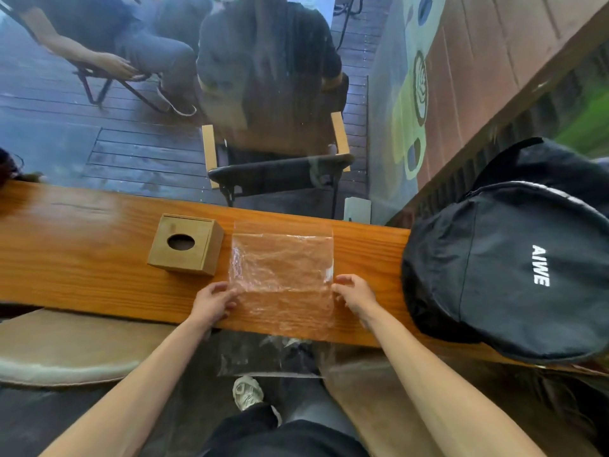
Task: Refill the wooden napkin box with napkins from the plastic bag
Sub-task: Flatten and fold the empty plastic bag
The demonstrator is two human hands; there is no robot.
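A clear plastic bag (281, 275) lies flat on the wooden counter (82, 258), its near end hanging over the front edge. No napkins show inside it. My left hand (214, 301) pinches the bag's left edge and my right hand (354, 293) pinches its right edge. To the left of the bag stands the wooden napkin box (186, 244), lid on, with a dark oval hole in its top and no napkin showing through it.
A black backpack (514, 268) fills the counter's right end, close to my right hand. A glass pane rises behind the counter; people sit on chairs (276, 173) beyond it. A pale cushion (66, 347) lies below on the left.
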